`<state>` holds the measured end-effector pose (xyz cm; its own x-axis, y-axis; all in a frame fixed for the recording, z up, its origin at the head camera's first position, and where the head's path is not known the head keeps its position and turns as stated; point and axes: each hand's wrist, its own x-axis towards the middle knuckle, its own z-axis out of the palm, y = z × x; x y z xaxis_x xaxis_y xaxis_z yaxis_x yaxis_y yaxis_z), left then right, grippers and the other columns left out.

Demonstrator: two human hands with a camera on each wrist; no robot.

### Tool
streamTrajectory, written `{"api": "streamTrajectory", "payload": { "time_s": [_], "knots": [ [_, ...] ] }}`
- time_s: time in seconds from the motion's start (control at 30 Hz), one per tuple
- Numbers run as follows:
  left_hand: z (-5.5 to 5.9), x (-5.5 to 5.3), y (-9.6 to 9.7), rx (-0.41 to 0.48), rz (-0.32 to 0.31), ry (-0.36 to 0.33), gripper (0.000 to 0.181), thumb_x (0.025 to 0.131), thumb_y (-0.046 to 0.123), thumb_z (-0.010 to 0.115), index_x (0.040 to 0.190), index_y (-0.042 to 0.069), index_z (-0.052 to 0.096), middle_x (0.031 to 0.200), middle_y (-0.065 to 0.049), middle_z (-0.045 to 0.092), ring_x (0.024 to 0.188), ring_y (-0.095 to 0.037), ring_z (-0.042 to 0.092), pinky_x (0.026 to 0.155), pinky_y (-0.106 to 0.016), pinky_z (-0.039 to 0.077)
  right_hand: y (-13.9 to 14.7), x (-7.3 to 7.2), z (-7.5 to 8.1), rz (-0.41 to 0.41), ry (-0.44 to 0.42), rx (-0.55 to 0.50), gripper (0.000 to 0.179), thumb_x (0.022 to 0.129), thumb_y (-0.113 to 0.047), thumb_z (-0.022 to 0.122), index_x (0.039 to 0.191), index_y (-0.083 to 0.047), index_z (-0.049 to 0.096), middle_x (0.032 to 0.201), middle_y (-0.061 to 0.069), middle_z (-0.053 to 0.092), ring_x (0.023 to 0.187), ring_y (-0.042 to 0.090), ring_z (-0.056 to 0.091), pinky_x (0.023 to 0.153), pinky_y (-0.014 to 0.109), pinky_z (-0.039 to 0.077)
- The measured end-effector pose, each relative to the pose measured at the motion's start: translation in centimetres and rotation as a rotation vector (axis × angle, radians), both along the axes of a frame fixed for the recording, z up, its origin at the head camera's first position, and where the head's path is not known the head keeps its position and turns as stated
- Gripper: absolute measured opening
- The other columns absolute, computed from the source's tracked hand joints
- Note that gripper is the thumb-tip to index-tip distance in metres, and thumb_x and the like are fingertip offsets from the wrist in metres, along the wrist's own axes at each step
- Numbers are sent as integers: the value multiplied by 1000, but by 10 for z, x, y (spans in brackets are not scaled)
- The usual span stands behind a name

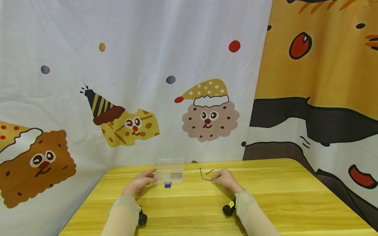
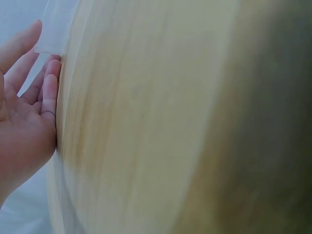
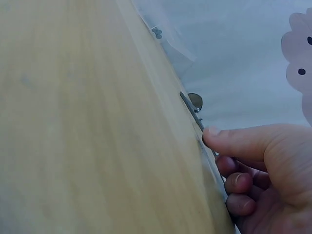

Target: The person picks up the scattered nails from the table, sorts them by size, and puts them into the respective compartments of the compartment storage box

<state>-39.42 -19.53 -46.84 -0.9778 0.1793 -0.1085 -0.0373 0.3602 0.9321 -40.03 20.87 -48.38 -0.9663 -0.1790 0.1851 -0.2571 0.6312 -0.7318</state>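
My right hand (image 1: 225, 178) pinches a thin grey nail (image 1: 206, 179) between thumb and fingers, low over the table. In the right wrist view the nail (image 3: 191, 109) juts out past the thumb tip. Two more nails lie just beyond it, one nearly upright in view (image 1: 200, 172) and one slanted (image 1: 209, 171). At the left stands a clear plastic box (image 1: 159, 179) with its lid (image 1: 170, 165) raised and a blue latch (image 1: 167, 185) at its front. Some nails show inside. My left hand (image 1: 141, 182) touches the box's left side, with fingers relaxed.
The yellow wood-grain table (image 1: 183, 209) ends at a cloth backdrop (image 1: 141, 65) printed with cartoon snacks, close behind the box. A black wrist camera (image 1: 142, 218) sits on the left wrist, another camera (image 1: 229, 209) on the right.
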Motion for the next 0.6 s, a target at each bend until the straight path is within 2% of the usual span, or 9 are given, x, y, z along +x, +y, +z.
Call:
{"api": "streamTrajectory", "payload": {
  "time_s": [0.17, 0.4, 0.6],
  "knots": [
    [-3, -3, 0, 2, -2, 1, 66, 91, 11, 66, 149, 3, 36, 139, -31, 39, 125, -44, 40, 103, -58, 31, 3, 1, 0, -2, -17, -15, 3, 81, -9, 77, 83, -8, 79, 86, 2, 71, 82, 19, 64, 75, 39, 52],
    [-3, -3, 0, 4, -7, 3, 66, 92, 11, 65, 150, 4, 35, 142, -30, 37, 129, -47, 36, 105, -60, 27, 5, 1, 1, 3, -31, -33, 8, 86, -11, 72, 89, -6, 78, 90, 5, 72, 85, 22, 65, 77, 41, 53],
    [-2, -1, -1, -1, -15, 8, 66, 92, 11, 65, 150, 3, 34, 141, -31, 38, 127, -47, 38, 104, -60, 30, 6, 2, 4, 5, -38, -37, 10, 88, -11, 70, 87, -4, 78, 89, 4, 72, 78, 17, 63, 70, 36, 52]
  ]
}}
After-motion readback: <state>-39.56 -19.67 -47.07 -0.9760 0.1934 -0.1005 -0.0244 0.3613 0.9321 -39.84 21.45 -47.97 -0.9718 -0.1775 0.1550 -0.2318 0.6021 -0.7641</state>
